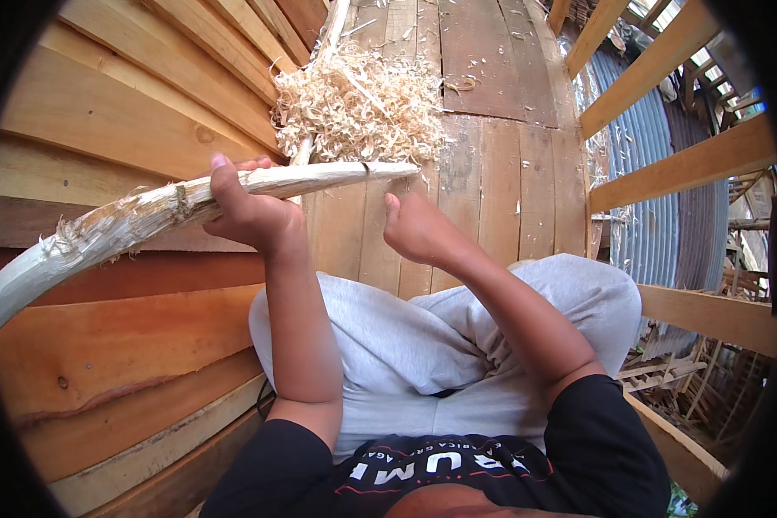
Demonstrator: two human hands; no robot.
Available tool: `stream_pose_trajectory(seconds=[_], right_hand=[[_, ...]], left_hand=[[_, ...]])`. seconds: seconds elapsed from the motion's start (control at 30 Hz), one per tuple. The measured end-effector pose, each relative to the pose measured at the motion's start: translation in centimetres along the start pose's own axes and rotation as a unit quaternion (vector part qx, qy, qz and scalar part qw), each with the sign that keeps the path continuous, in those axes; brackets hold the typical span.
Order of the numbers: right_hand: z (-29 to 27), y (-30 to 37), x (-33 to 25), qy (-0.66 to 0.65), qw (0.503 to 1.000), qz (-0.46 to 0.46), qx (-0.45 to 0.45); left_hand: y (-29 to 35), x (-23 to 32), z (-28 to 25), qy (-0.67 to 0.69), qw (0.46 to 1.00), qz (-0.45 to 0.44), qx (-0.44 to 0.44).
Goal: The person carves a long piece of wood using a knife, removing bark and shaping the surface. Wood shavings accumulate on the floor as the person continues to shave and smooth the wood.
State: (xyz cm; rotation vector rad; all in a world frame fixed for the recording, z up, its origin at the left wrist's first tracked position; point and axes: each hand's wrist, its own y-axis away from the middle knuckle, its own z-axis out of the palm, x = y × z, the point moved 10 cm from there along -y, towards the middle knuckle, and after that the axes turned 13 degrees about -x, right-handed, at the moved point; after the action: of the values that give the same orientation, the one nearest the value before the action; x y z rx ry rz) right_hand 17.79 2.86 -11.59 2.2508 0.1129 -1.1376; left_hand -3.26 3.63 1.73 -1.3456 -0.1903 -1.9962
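Shirt (445, 466) sits behind the left hand (257, 211), which grasps the pole (116, 226) lying crosswise, its tip (397, 170) just beyond the clenched right hand (420, 228), any contents hidden.

The left forearm (300, 315) extends forward from a bent elbow to the left hand (263, 217), whose thumb and fingers curl in a grip. The right forearm (522, 306) slants forward and inward, the right hand (423, 229) drawn into a fist.
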Motion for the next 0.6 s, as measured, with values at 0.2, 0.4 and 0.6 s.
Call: stream_pose_trajectory(seconds=[0.2, 0.4, 0.6], right_hand=[[-1.5, -2.5, -0.5, 0.004, 1.0, -0.006, 0.026], [-0.5, -0.6, 0.2, 0.055, 0.998, -0.011, 0.009], [-1.9, -1.7, -1.2, 0.048, 0.999, -0.001, 0.016]], left_hand=[[-0.9, -0.1, 0.7, 0.005, 1.0, -0.002, 0.026], [-0.3, -0.1, -0.6, -0.004, 0.999, 0.007, 0.031], [-0.4, 0.3, -0.3, -0.007, 0.998, 0.008, 0.064]])
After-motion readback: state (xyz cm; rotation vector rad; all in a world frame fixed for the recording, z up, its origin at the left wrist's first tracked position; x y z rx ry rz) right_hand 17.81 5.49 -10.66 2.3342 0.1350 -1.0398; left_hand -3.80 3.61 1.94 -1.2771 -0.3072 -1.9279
